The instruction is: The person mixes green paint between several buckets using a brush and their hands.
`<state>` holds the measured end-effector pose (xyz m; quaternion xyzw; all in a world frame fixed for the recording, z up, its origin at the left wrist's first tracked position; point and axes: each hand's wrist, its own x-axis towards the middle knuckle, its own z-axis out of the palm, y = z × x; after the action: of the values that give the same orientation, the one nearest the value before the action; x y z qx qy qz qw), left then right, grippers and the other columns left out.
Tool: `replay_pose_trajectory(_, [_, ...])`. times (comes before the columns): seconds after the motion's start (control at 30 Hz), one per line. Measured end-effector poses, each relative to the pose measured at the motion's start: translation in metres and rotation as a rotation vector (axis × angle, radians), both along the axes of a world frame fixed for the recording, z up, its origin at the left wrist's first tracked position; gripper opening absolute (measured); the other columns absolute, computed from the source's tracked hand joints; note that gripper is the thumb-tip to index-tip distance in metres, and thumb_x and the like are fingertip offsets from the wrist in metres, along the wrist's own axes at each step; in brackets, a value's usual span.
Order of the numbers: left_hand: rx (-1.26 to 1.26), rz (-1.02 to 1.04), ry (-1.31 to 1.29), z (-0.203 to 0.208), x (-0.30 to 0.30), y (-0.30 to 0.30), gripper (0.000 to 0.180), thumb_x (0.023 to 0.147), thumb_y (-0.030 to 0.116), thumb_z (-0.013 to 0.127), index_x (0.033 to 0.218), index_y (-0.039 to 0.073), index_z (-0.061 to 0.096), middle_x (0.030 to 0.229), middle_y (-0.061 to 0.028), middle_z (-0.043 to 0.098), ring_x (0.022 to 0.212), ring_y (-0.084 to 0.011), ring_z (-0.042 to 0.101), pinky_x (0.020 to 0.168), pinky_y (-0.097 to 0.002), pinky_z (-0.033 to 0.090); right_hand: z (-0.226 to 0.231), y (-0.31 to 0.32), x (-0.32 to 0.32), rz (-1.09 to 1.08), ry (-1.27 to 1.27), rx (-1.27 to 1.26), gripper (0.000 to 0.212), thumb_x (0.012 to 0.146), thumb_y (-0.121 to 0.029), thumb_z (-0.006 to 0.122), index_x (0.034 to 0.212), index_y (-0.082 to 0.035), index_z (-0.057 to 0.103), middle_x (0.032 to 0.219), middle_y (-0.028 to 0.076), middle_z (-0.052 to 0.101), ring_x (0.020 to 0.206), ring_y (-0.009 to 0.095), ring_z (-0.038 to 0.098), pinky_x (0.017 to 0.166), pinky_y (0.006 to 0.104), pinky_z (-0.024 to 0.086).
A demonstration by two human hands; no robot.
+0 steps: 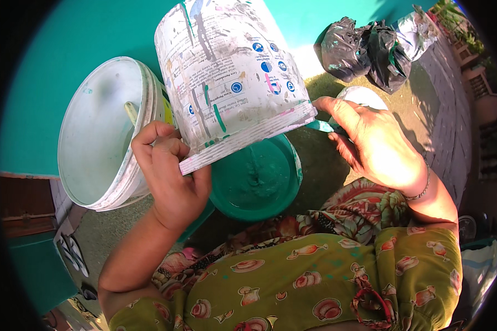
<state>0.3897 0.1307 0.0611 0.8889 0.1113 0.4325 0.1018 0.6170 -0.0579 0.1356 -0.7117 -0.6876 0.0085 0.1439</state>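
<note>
A white paint bucket [232, 71], streaked with grey and green, is tipped with its mouth down towards me. My left hand [168, 171] grips the bucket's rim at the lower left, fingers curled around it. Below the mouth stands a smaller green pail [291, 160] with wet green paint [255, 185] inside. At the rim's right end, my right hand [364, 138] pinches a flat teal-coated piece [319, 126] between thumb and fingers; its kind is unclear. The tipped bucket's inside is hidden from me.
On the left, a large white bucket [145, 105] leans with its mouth towards me. Black plastic bags [345, 49] sit by the teal wall [105, 33] at the back right. A pale round thing [363, 96] lies behind my right hand. Flip-flops [74, 256] are at lower left.
</note>
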Motion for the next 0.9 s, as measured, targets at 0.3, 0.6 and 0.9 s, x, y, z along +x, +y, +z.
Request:
replay_pose_trajectory(0.3, [-0.043, -0.027, -0.002, -0.015, -0.008, -0.009, 0.033, 0.069, -0.007, 0.067, 0.094, -0.002, 0.046, 0.092, -0.0159, 0.047, 0.103, -0.0337, 0.044, 0.084, -0.0393, 0.041, -0.008, -0.014, -0.005, -0.031, 0.183, -0.123, 0.038, 0.076, 0.001, 0.058, 0.113, -0.003, 0.048, 0.075, 0.010, 0.057, 0.057, 0.024, 0.060, 0.051, 0.0339, 0.048])
replay_pose_trajectory(0.6, [-0.042, -0.018, -0.026, -0.022, -0.007, -0.018, 0.038, 0.067, -0.004, 0.071, 0.093, 0.003, 0.044, 0.106, -0.0191, 0.042, 0.103, -0.0317, 0.043, 0.086, -0.0389, 0.042, -0.019, -0.018, 0.000, 0.014, 0.070, 0.004, 0.042, 0.074, 0.002, 0.059, 0.113, -0.005, 0.048, 0.078, 0.012, 0.058, 0.061, 0.029, 0.061, 0.054, 0.0375, 0.049])
replay_pose_trajectory(0.9, [-0.124, -0.055, -0.047, -0.043, -0.016, -0.023, 0.043, 0.066, 0.000, 0.077, 0.095, 0.005, 0.045, 0.114, -0.0177, 0.038, 0.109, -0.0309, 0.041, 0.086, -0.0371, 0.042, -0.030, -0.017, 0.005, 0.049, 0.030, 0.056, 0.047, 0.072, 0.004, 0.060, 0.115, -0.007, 0.048, 0.081, 0.012, 0.058, 0.061, 0.030, 0.060, 0.054, 0.0381, 0.049])
